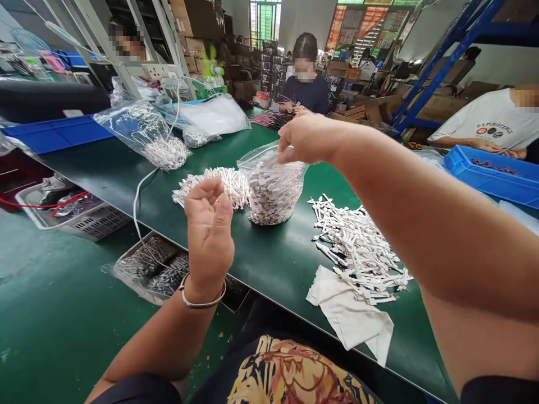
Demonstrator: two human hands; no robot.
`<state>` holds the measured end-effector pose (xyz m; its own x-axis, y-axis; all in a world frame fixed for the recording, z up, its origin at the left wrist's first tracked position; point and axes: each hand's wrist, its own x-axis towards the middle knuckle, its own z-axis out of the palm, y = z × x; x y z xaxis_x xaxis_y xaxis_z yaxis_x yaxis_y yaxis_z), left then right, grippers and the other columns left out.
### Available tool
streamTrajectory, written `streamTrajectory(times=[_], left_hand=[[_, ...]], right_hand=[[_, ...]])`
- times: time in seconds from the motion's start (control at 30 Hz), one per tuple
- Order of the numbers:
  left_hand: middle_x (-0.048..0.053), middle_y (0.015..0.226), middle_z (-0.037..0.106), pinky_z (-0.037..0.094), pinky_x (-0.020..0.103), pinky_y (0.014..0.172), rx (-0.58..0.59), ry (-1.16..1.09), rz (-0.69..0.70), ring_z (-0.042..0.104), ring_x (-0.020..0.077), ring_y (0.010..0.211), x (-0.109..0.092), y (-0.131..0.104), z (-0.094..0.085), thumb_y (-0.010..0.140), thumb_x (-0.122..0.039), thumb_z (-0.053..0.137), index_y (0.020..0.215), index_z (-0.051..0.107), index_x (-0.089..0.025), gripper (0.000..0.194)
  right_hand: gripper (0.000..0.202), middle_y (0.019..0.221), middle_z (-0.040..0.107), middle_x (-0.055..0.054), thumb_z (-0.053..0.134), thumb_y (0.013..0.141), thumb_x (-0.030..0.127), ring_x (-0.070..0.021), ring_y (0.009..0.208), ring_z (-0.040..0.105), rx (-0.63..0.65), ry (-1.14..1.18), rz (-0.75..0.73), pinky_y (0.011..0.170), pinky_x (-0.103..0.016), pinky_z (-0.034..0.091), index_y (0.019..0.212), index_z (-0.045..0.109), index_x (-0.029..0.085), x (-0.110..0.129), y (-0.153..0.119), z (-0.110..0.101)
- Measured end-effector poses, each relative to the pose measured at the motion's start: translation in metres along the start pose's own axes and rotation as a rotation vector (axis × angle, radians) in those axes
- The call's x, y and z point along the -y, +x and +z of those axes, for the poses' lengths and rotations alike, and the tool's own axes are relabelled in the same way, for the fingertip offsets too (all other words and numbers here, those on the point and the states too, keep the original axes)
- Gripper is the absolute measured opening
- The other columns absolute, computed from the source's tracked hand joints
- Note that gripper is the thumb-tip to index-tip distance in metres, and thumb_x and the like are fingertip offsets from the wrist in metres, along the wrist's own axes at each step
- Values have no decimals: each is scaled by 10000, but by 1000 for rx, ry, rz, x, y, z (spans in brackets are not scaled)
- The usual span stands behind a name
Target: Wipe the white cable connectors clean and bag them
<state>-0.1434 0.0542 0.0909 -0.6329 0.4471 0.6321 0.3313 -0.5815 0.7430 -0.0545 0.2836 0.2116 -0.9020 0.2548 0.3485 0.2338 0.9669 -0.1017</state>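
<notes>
A clear zip bag [275,191] packed with short white cables stands upright on the green table. My right hand [305,137] reaches over its mouth, fingers apart and bent down at the bag's upper edge; I see nothing held in them. My left hand [208,224] is raised in front of the table, palm turned up, fingers loosely curled and thumb apart, with nothing visible in it. Behind it lies a heap of white cables [229,185], touching the bag's left side. A looser pile of white cables [357,241] spreads to the right, beneath my right forearm.
A white cloth [353,314] lies at the table's front edge. Another cable bag [166,151] and clear plastic bags [219,115] lie farther back left. A white cord [135,207] hangs over the edge. A blue tray [492,174] stands right. Co-workers sit across and beside the table.
</notes>
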Motion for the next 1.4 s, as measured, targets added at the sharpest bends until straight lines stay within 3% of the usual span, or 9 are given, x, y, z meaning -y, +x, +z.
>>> streamTrajectory(times=[0.17,0.3,0.4,0.47,0.53,0.6,0.77,1.03,1.4], left_hand=[[49,1243,518,375,345,1045,105,183,-21,488,180,1184,13,11,-5,853,-365,624,1208,523,-243,389],[67,1218,554,418,335,984,165,260,104,525,186,1125,10,26,-3,820,-313,672,1195,547,-190,414],[54,1107,616,463,329,870,192,330,154,584,173,972,-3,18,5,839,-259,643,1138,599,-191,310],[30,979,654,470,321,804,377,382,149,601,161,859,-9,4,12,837,-225,633,1046,646,-213,210],[13,900,665,472,298,761,702,369,150,604,153,811,-10,-13,24,836,-209,621,970,667,-232,143],[17,892,664,471,279,740,1049,338,157,606,153,818,-7,-32,40,856,-222,588,962,669,-235,134],[81,896,645,453,322,766,1530,426,209,589,205,868,0,-82,101,920,-292,454,982,669,-201,241],[172,825,595,426,404,747,1575,717,386,544,295,825,4,-143,187,815,-248,541,821,634,-107,169],[105,750,563,375,342,736,1576,658,402,506,218,745,26,-146,198,833,-154,425,726,594,-151,200]], right_hand=[[387,635,630,32,664,722,533,-180,813,663,80,110,165,818,-412,463,662,730,156,-6,-3,-12],[374,762,702,16,604,795,457,-209,942,673,-140,103,307,781,-360,494,644,719,134,-20,-44,-32],[717,1020,691,-34,190,851,479,-207,1009,631,-164,24,382,698,-280,442,614,682,16,-30,-101,-42],[850,1038,664,-55,-25,771,436,-183,962,626,-68,-38,426,657,-298,402,626,653,-56,-29,-149,-44],[621,875,713,-21,306,848,483,-161,883,665,12,-67,483,676,-292,420,687,716,45,-19,-200,-37],[174,654,694,11,693,735,316,-141,722,661,83,-82,571,657,-271,448,671,732,159,-4,-249,-23],[139,658,665,-39,641,787,193,-164,622,562,304,-91,702,608,-298,390,660,696,191,54,-342,24],[268,1112,637,-107,480,930,325,-230,995,531,10,-31,618,810,-362,434,1096,640,189,136,-392,86],[286,1186,635,-88,437,950,319,-227,1064,534,-136,-15,679,827,-381,422,1116,638,202,139,-405,100]])
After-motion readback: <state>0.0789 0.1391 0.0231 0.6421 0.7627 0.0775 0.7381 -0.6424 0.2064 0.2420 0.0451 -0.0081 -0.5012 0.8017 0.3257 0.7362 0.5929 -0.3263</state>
